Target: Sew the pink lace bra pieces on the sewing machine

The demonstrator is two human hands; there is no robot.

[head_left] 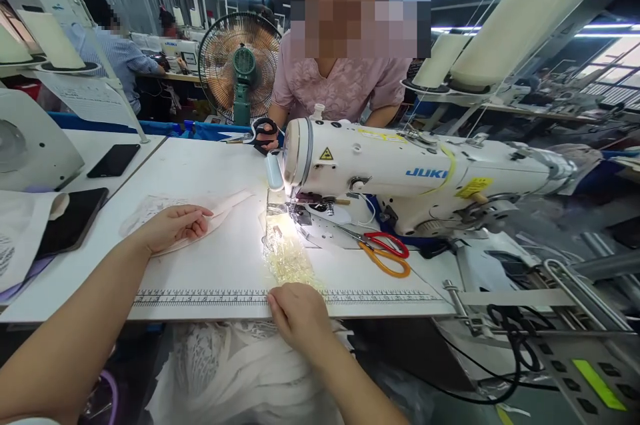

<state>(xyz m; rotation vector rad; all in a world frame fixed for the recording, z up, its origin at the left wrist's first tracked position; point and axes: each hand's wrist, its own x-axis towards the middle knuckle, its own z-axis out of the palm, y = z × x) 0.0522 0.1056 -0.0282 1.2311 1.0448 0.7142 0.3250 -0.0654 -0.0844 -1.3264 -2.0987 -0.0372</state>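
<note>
My left hand (pixel 177 223) is over the left part of the sewing table, its fingers curled on a thin, pale pink piece of fabric (pixel 227 206) that lies flat. Close to the table's front edge, my right hand (pixel 303 311) is closed on the near end of a pale yellow lace strip (pixel 287 251). From there the strip runs away from me to the lit needle area of a white sewing machine (pixel 370 158). My right fingertips are partly hidden. Below the edge, whitish lace-patterned fabric (pixel 225 365) hangs in a gathered heap.
Scissors with red and orange handles (pixel 387 253) lie right of the needle. A printed ruler (pixel 200 297) follows the front edge. Opposite, a person (pixel 340 88) holds black-handled scissors (pixel 263 133). Phones (pixel 114 161) lie left; thread cones (pixel 525 18) and a fan (pixel 243 68) stand behind.
</note>
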